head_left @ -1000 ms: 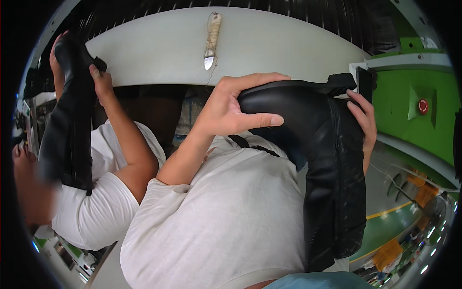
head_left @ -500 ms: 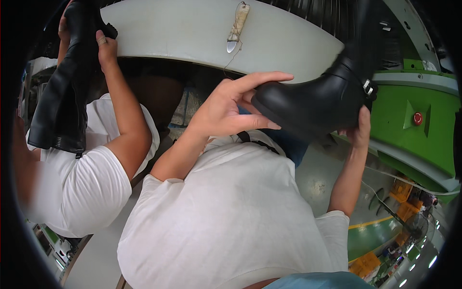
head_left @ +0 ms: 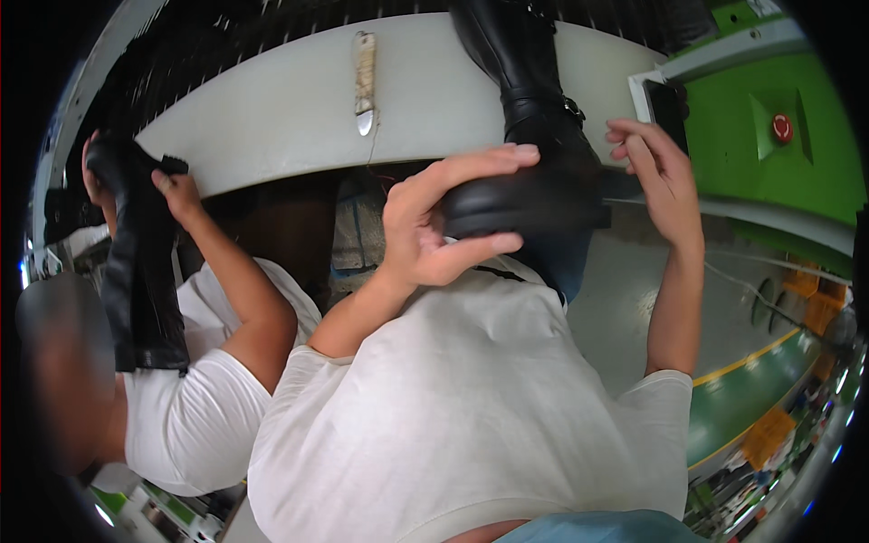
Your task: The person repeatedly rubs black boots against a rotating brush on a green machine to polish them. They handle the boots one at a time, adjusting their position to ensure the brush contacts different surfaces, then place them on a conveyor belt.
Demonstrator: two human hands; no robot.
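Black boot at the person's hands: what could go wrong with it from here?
1. The left hand cups the toe of the black boot while the right hand is open beside the heel, apparently not gripping, so the boot might twist or slip.
2. The knife lies on the white table with its blade bare; if the shaft swung left, it could get nicked or knock the knife toward the near edge.

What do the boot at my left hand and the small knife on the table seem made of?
Boot: smooth leather or imitation, judging by the black surface's soft sheen. Knife: blade likely metal, being silvery; handle perhaps wrapped in cloth or tape, looking pale and uneven.
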